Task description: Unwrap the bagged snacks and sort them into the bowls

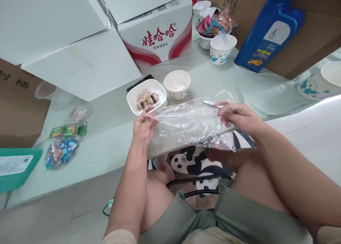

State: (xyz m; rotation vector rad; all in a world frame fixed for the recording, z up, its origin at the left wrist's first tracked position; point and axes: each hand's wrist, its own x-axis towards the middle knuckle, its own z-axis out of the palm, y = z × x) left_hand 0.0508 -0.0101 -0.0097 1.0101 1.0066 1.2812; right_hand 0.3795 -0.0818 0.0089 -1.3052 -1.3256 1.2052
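A clear, crinkled plastic bag [186, 121] is stretched between my two hands above the table's front edge. My left hand [144, 126] pinches its left end with closed fingers. My right hand [238, 116] is closed on the right end, and a slim silver tool [209, 103] sticks out leftward from those fingers; its kind cannot be made out. Just beyond the bag stand a white square bowl [130, 101] with wrapped snacks [147, 99] in it and a white paper cup [177, 77] with something clear inside.
Wrapped snacks [62, 152] lie at the left near a green container [18, 169]. A white-and-red carton [160, 37] stands behind. At the back right are a paper cup [221, 52], a bowl of packets [204, 43] and a blue bottle [269, 34]. Another cup [317, 82] stands far right.
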